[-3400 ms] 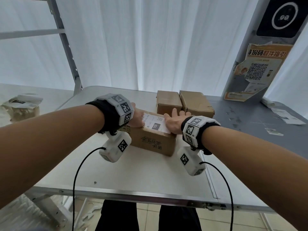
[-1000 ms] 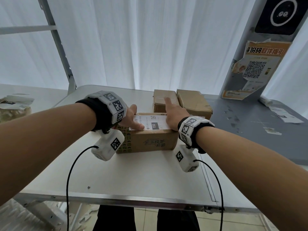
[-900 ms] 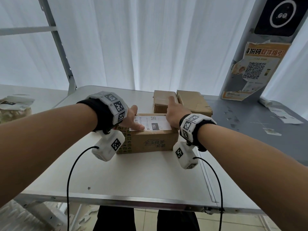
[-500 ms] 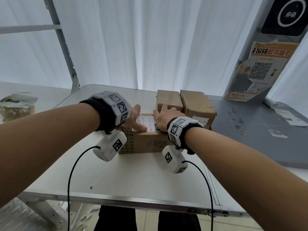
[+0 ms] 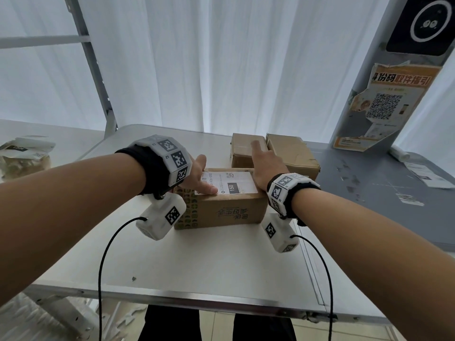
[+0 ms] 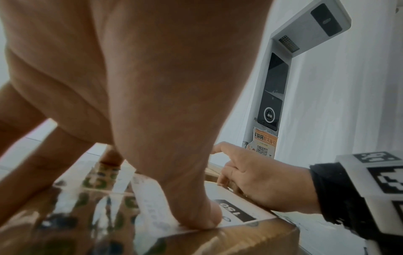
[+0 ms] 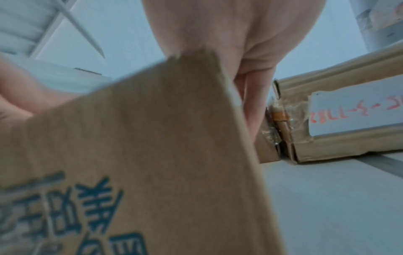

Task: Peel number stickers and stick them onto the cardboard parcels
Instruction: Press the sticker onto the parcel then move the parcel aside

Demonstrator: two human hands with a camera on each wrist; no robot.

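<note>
A cardboard parcel (image 5: 221,210) with printed writing on its front lies mid-table, a white label (image 5: 237,182) marked 150 on its top. My left hand (image 5: 198,174) rests on the label's left part, thumb (image 6: 196,219) pressed flat near the front edge, fingers straight. My right hand (image 5: 263,163) lies at the parcel's right end, its index finger straight toward the back, its other fingers (image 7: 253,103) reaching down past the far right corner. In the right wrist view the parcel (image 7: 152,155) fills the front. Two more parcels (image 5: 246,148) (image 5: 290,153) stand side by side behind.
The white table (image 5: 197,262) meets a grey table (image 5: 381,193) on the right, where papers (image 5: 428,173) lie. A grey kiosk post with an orange poster (image 5: 389,104) stands at the back right. A metal rack (image 5: 98,82) and a bag (image 5: 24,153) are at the left.
My right hand slid left across the label half a second ago and is now back at the parcel's right end. The left hand and the parcel have stayed put.
</note>
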